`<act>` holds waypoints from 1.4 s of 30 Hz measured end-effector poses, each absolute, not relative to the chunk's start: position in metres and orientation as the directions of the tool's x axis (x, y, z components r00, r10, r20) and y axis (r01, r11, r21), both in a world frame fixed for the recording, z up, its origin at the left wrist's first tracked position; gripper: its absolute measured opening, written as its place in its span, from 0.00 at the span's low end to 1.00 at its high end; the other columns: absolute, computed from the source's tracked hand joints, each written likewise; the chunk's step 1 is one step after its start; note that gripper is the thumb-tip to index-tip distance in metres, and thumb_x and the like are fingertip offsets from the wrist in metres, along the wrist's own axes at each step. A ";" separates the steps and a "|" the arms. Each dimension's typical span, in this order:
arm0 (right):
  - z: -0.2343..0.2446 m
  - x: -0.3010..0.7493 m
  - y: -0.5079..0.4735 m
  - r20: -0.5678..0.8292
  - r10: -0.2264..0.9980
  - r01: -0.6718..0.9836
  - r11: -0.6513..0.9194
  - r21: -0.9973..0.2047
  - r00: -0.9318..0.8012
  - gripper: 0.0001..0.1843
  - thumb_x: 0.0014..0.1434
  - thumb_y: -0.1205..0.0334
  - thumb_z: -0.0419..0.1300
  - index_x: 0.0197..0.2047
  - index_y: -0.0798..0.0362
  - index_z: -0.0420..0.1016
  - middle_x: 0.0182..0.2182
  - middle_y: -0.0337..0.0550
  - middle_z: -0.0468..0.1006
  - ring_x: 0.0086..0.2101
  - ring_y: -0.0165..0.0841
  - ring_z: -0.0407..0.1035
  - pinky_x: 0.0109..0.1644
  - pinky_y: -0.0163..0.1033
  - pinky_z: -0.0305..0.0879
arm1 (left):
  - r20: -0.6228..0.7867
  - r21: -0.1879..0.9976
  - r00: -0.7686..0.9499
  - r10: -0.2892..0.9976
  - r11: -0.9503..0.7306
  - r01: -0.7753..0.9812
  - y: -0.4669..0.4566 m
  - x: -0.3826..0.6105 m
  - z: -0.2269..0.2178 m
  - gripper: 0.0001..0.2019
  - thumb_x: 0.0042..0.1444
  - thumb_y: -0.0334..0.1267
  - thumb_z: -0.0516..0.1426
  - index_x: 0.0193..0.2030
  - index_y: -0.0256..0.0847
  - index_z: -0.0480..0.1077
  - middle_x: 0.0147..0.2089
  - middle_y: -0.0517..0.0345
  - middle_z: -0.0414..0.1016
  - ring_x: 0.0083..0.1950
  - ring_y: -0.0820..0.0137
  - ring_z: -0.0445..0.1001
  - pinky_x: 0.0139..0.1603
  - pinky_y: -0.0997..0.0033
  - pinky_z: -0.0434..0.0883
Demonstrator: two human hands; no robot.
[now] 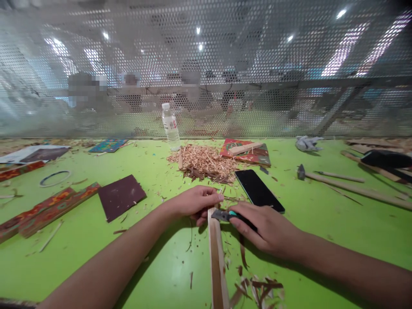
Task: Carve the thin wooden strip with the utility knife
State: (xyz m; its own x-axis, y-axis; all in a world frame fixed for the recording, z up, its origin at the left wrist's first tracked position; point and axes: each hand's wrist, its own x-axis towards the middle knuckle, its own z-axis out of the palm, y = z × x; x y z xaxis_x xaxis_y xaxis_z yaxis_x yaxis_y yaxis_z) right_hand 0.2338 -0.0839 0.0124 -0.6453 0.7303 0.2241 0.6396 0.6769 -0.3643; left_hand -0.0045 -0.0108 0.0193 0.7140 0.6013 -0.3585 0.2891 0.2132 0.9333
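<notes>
My left hand (197, 202) is closed around the far end of a long pale wooden stick (218, 262) that runs toward me over the green table (161, 274). My right hand (265, 227) grips a small utility knife (225, 215) with a teal button; its blade rests against the stick's right side, just below my left fingers. Dark curled shavings (254, 289) lie beside the stick near the bottom edge.
A pile of wood shavings (204, 165), a water bottle (170, 127) and a black phone (259, 190) lie beyond my hands. Dark sandpaper (121, 196), patterned boards (48, 210), a hammer (347, 184). A perforated metal screen (289, 64) backs the table; people sit behind it.
</notes>
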 end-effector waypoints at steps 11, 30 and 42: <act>0.013 0.231 -0.083 0.202 0.698 0.653 0.715 -0.247 -0.687 0.21 0.78 0.54 0.44 0.51 0.56 0.76 0.40 0.52 0.82 0.36 0.42 0.77 0.37 0.44 0.68 | -0.419 0.887 0.670 0.613 0.121 0.445 -0.012 -0.001 0.027 0.14 0.63 0.51 0.59 0.46 0.43 0.70 0.14 0.75 0.59 0.11 0.75 0.60 0.14 0.79 0.58; 0.013 0.227 -0.080 0.197 0.721 0.705 0.692 -0.154 -0.664 0.19 0.77 0.57 0.46 0.44 0.54 0.76 0.33 0.45 0.81 0.28 0.35 0.72 0.31 0.40 0.57 | -0.439 0.868 0.675 0.593 0.086 0.489 -0.005 0.000 0.021 0.16 0.66 0.54 0.58 0.38 0.43 0.68 0.17 0.73 0.63 0.13 0.78 0.61 0.15 0.78 0.61; 0.016 0.223 -0.083 0.117 0.720 0.710 0.694 -0.119 -0.684 0.18 0.77 0.59 0.45 0.40 0.54 0.73 0.28 0.43 0.77 0.24 0.35 0.66 0.30 0.43 0.48 | -0.434 0.854 0.631 0.643 0.071 0.516 -0.010 0.007 0.029 0.11 0.61 0.46 0.61 0.37 0.43 0.67 0.15 0.73 0.63 0.12 0.77 0.60 0.14 0.79 0.56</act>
